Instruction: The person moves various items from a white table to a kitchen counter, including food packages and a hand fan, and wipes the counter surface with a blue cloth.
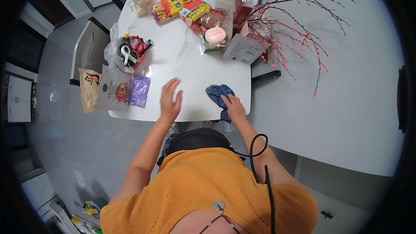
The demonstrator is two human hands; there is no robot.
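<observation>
Near the right front corner of the white marbled table (173,56), my right hand (235,109) rests on a crumpled dark blue cloth (214,94), its fingers closed over the near side. Part of the cloth hangs toward the table's front edge. My left hand (170,103) is empty above the front of the table, thumb and fingers apart. Closest to it lies a flat purple packet (139,91), on its left.
Left of the packet are snack bags (113,93) and a red basket (139,63) of small items. Food packs (172,8), a pink-lidded jar (215,36) and a vase of red-budded branches (299,34) crowd the far side. Chairs (91,45) stand at the left.
</observation>
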